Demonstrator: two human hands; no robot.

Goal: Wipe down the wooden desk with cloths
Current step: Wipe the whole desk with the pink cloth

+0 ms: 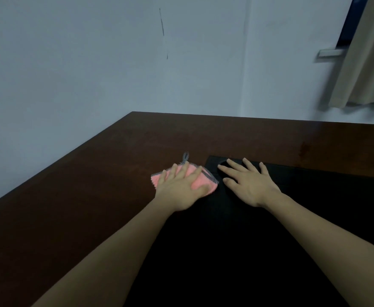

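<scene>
The pink cloth (195, 180), edged in grey stitching with a small grey loop at its far corner, lay flat on the dark brown desk (93, 185), just left of a black mat (314, 196) that covered the desk's near right part. The left hand (181, 187) pressed down on the cloth with straight, spread fingers, palm flat, holding nothing in a curl; cloth showed between and beyond the fingers. The right hand (246, 185) rested palm down on the mat's far left corner, fingers straight and spread, just beside the cloth but apart from the left hand. Both bare forearms reached in from the bottom edge. Behind the desk stood a pale wall (93, 63), and a beige curtain (367, 63) hung at upper right.
</scene>
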